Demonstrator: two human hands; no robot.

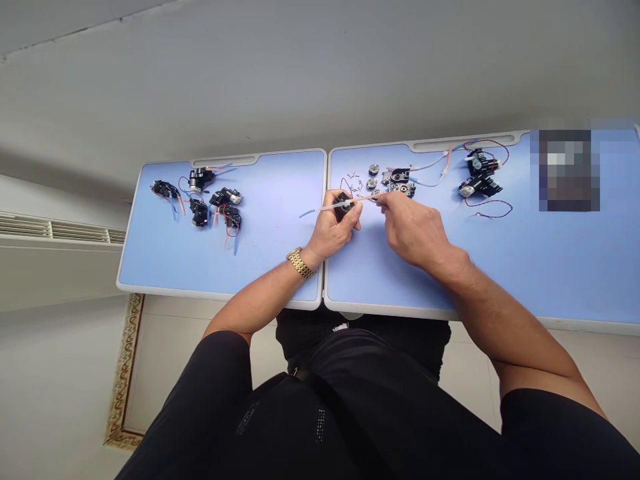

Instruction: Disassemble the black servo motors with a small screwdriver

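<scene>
Near the seam of the tables, my left hand (334,230) is closed around a small black motor assembly (343,207). A whitish tube (325,208) with a blue end sticks out of it to the left, and a pale orange tube (366,198) runs to the right. My right hand (415,227) pinches the far end of the orange tube between thumb and fingertips. Just beyond the hands lie several tiny screws (359,183), round metal parts (373,170) and opened black housings (400,175).
Several finished-looking black assemblies (201,179) with wires and tubes lie on the left blue table (150,260). More assemblies (480,187) with red wires sit on the right table (500,267), left of a blurred dark object (570,173). A wall rises behind.
</scene>
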